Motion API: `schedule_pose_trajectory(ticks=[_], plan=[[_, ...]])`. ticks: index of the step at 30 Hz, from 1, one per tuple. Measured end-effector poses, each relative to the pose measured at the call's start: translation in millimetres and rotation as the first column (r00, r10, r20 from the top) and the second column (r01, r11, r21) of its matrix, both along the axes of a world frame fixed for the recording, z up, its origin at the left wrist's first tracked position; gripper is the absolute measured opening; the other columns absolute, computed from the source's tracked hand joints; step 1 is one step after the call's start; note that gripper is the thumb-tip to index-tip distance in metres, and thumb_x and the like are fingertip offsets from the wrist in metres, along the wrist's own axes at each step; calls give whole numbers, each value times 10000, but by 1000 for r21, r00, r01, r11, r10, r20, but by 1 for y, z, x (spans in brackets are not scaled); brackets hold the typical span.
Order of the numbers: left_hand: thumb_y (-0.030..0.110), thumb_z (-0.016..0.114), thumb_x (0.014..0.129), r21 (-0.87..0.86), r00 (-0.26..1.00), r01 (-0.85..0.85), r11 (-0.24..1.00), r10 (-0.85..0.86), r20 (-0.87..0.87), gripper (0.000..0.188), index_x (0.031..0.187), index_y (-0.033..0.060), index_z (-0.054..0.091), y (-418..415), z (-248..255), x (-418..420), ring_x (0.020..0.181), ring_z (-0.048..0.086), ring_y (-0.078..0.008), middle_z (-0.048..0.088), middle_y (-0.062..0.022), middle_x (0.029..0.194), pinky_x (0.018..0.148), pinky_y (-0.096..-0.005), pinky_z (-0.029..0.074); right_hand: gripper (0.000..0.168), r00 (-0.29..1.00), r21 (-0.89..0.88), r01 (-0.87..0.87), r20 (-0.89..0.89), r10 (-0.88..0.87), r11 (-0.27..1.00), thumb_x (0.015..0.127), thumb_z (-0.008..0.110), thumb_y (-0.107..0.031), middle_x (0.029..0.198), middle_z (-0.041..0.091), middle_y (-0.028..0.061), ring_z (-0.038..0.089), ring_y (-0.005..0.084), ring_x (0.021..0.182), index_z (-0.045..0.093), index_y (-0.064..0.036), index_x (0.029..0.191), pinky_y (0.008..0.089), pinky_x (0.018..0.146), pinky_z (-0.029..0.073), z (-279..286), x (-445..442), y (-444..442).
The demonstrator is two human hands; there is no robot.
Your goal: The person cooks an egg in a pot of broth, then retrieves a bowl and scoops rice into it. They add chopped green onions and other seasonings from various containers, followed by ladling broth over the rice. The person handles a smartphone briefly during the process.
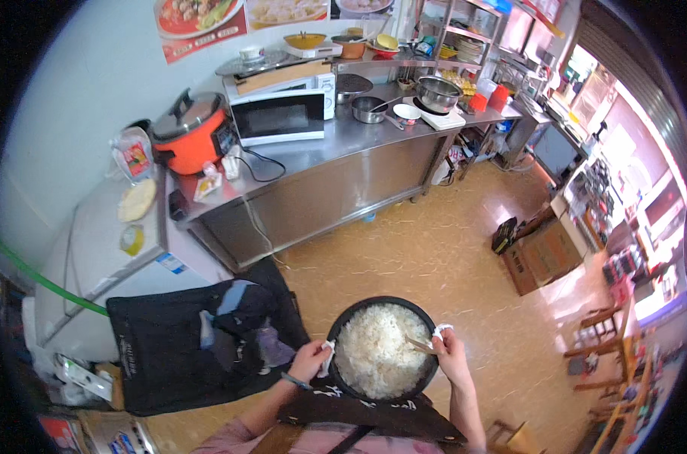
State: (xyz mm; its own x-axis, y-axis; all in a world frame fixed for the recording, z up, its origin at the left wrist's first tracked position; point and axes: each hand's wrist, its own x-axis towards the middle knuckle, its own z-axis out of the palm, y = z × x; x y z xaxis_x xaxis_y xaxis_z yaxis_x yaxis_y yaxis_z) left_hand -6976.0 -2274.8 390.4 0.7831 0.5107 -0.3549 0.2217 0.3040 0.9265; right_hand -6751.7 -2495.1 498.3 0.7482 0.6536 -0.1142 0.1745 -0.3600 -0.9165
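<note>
A round black inner pot (335, 377) full of cooked white rice (380, 352) is held level in front of my apron. My left hand (312, 361) grips its left rim through a piece of white cloth or tissue. At the right rim, my right hand (450, 353) holds on through another white piece, and a flat brown utensil, perhaps a rice paddle, (420, 344) reaches from there over the rice. The orange electric cooker (193, 139) stands on the steel counter with its lid on, beyond the pot to the upper left.
On the steel counter (354, 142) stand a white microwave (281, 116), a steel saucepan (368, 110) and a steel pot (438, 93). A white chest or cabinet (99, 244) adjoins it at left, with a black bag (167, 340) before it. Cardboard boxes (553, 252) stand on the floor at right.
</note>
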Motion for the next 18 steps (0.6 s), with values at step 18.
schedule_pose_trajectory(ticks=[18], plan=[[148, 524, 815, 32, 899, -436, 899, 437, -27, 142, 846, 13, 555, 249, 39, 342, 613, 463, -70, 529, 11, 702, 550, -225, 382, 219, 985, -2, -164, -52, 163, 987, 801, 502, -179, 798, 597, 102, 546, 158, 758, 564, 9, 896, 290, 669, 418, -42, 391, 334]])
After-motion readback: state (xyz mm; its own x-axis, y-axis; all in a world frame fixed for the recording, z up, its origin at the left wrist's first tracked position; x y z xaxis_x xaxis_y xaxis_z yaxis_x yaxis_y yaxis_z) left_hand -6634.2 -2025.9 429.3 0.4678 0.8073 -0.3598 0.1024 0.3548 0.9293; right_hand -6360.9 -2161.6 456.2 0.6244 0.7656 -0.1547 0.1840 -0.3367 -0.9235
